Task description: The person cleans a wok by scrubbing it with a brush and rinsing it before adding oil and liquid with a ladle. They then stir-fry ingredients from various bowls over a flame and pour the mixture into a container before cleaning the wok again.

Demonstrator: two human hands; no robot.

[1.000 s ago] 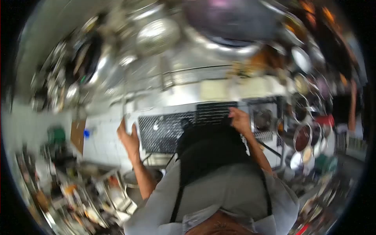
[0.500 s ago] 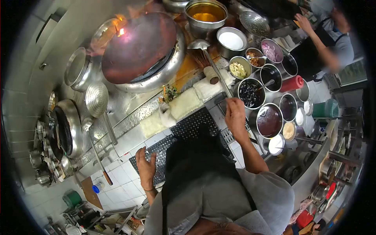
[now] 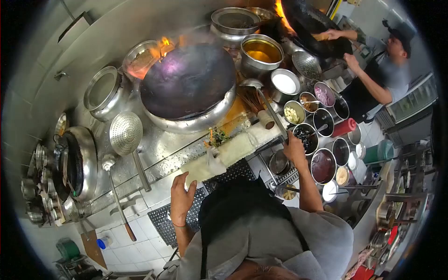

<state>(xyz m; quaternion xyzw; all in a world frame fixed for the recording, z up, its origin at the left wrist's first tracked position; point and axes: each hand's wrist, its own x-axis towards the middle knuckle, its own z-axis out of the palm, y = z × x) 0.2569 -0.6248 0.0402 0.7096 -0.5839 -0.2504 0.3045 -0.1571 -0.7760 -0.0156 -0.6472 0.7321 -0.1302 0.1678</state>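
Observation:
My right hand (image 3: 295,150) is wrapped round the end of a long metal ladle (image 3: 272,110), whose bowl rests near the oil pot. Above the counter's front edge, my left hand (image 3: 183,198) hangs with its fingers apart and holds nothing. A white cloth (image 3: 215,165) lies just beyond it, on folded pale cloths (image 3: 240,148) along the edge. The large dark wok (image 3: 189,84) sits on its round metal burner ring, with flames (image 3: 164,47) at its far left side. Beside the ladle lies a bamboo brush (image 3: 265,119).
A perforated skimmer (image 3: 126,134) and a wooden-handled ladle (image 3: 120,200) lean at left. A pot of oil (image 3: 262,50) stands behind. Several ingredient and sauce pots, including a dark red one (image 3: 323,166), crowd the right. A co-worker (image 3: 373,77) handles another wok (image 3: 308,28) over flames.
The view has shifted. The wok looks more level on its ring than before. My right hand stays on the ladle handle. The co-worker's wok and flames have come into fuller view.

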